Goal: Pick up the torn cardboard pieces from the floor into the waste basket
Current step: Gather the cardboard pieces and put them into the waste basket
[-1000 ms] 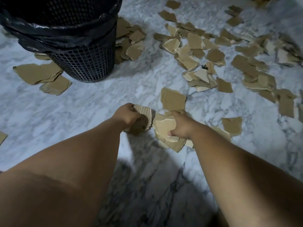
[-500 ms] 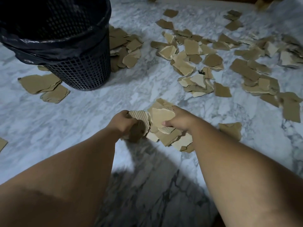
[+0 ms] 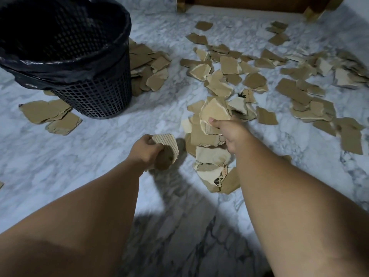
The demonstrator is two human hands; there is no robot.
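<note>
My right hand (image 3: 231, 132) grips a thick bunch of torn cardboard pieces (image 3: 209, 140), lifted off the marble floor, with pieces hanging below the hand. My left hand (image 3: 142, 149) holds a smaller ribbed cardboard scrap (image 3: 166, 150) just left of that bunch. The black mesh waste basket (image 3: 95, 96), lined with a black bag, stands at the upper left, well away from both hands. Many more torn cardboard pieces (image 3: 225, 76) lie scattered over the floor beyond and to the right.
Cardboard pieces (image 3: 50, 114) lie left of the basket's foot and more (image 3: 149, 70) lean against its right side. Wooden furniture legs (image 3: 180, 5) stand at the far edge. The white and grey marble floor (image 3: 79, 166) lies bare before the basket.
Both hands have risen from the floor with their cardboard. The right hand's bunch has grown and moved up and right. The view has tilted, bringing the basket closer.
</note>
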